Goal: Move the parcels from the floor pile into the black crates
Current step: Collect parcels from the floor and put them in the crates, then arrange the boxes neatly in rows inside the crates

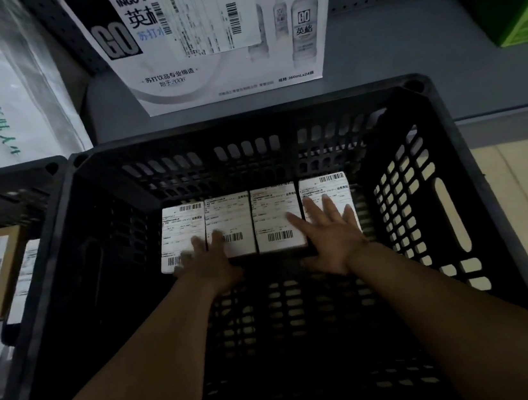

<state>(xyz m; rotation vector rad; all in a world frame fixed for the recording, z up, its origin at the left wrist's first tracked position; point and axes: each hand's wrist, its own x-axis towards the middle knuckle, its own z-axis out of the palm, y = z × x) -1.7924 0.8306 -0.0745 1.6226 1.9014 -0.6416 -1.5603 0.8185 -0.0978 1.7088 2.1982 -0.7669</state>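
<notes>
Here, both arms are reaching into the black crate (452, 208): left hand (208, 262) and right hand (333, 237) are lying flat, fingers straight, gripping nothing, on four parcels (277, 218) along its far wall.

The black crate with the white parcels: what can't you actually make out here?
- Parcels' label text: head view, too small and blurred.
- Left hand's fingertips: motion-blurred.
- Rightmost parcel's near end: covered by the right hand.
- Neighbouring crate: cut off by the left edge.
- Floor pile: out of frame.
</notes>
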